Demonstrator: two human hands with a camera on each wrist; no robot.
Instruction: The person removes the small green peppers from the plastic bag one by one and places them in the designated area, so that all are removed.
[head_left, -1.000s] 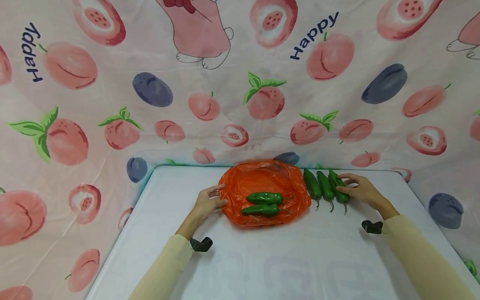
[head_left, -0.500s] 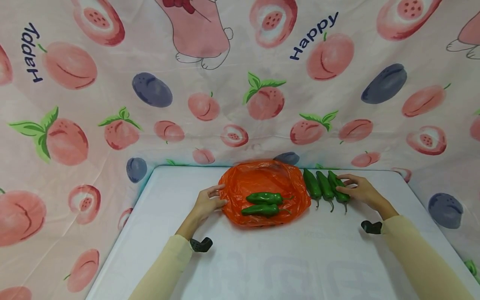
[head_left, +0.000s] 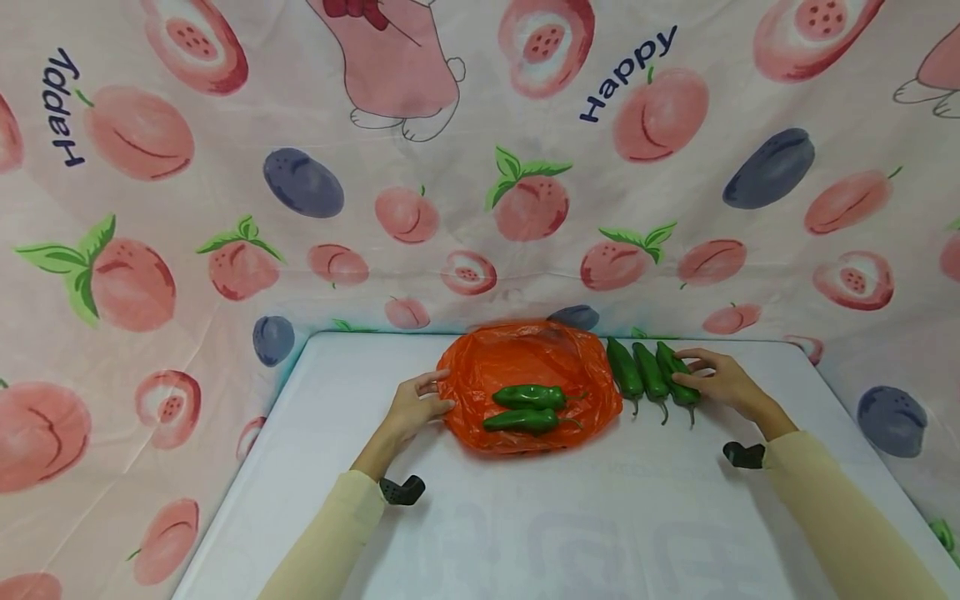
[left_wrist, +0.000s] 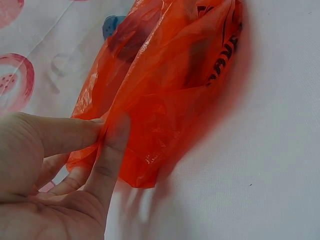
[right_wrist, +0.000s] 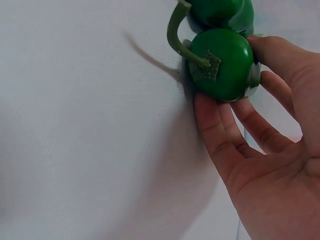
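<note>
An orange plastic bag [head_left: 525, 354] lies spread open on the white table, with two green peppers [head_left: 523, 420] on it. At its left edge my left hand [head_left: 414, 407] pinches the thin plastic between thumb and fingers, as the left wrist view shows on the bag [left_wrist: 155, 120]. Right of the bag, three more green peppers lie side by side, stems toward me. My right hand [head_left: 723, 383] holds the rightmost pepper [head_left: 670, 367]. In the right wrist view, thumb and fingers curl round that pepper [right_wrist: 227, 60], whose stem end faces the camera; another pepper [right_wrist: 220, 10] touches it.
The white table [head_left: 570, 533] stretches in front of the bag and peppers. Behind and on both sides hangs a pink cloth [head_left: 465, 167] printed with fruit. A small black device [head_left: 402, 489] sits at the left wrist, another black device [head_left: 744, 454] at the right.
</note>
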